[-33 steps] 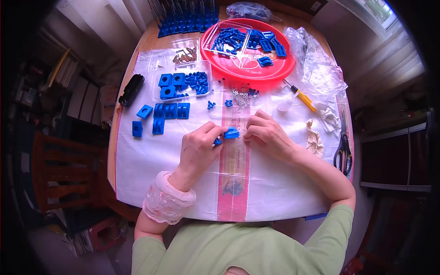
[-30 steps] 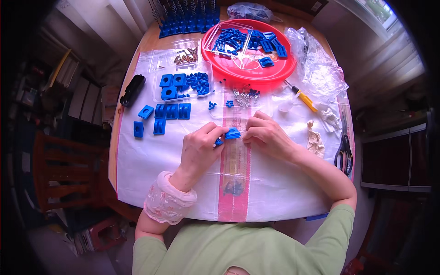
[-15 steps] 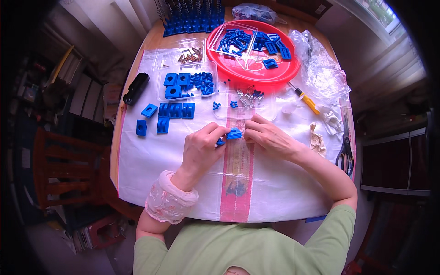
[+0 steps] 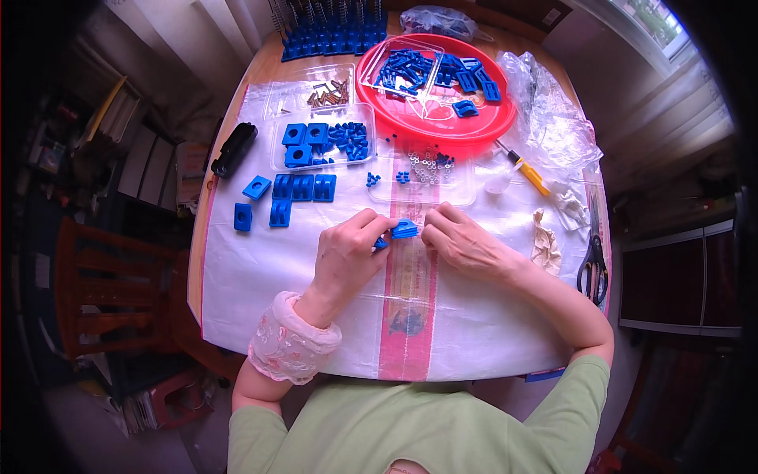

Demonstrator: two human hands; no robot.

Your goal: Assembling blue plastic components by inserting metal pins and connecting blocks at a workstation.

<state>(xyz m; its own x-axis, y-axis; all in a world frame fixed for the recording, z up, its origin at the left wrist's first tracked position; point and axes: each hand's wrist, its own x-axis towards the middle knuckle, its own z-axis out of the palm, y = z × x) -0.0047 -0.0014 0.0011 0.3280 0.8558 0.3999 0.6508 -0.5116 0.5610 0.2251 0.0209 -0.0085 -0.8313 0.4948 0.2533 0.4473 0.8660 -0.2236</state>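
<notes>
My left hand (image 4: 352,246) is closed around a blue plastic part (image 4: 405,228), which sticks out past the thumb and index finger over the red stripe of the table cover. A second bit of blue plastic (image 4: 380,243) shows under those same fingers. Just right of the part is my right hand (image 4: 464,243), its fingers curled and pinched together. Whatever those fingertips hold, if anything, is hidden. Several finished-looking blue blocks (image 4: 302,189) with ribbed tops stand left of my hands, and two loose ones with round holes lie beside them.
Ahead are a clear box (image 4: 275,161) of blue parts, a shallow clear tray (image 4: 466,194) with white rings, brass-coloured pins (image 4: 330,95) and a red basin (image 4: 497,134). To the right lie a yellow screwdriver (image 4: 534,178), crumpled plastic (image 4: 553,118) and black scissors (image 4: 593,268).
The fingertips of my right hand have moved very slightly to the right, leaving a small gap beside the blue part. My left hand keeps its grip in nearly the same place.
</notes>
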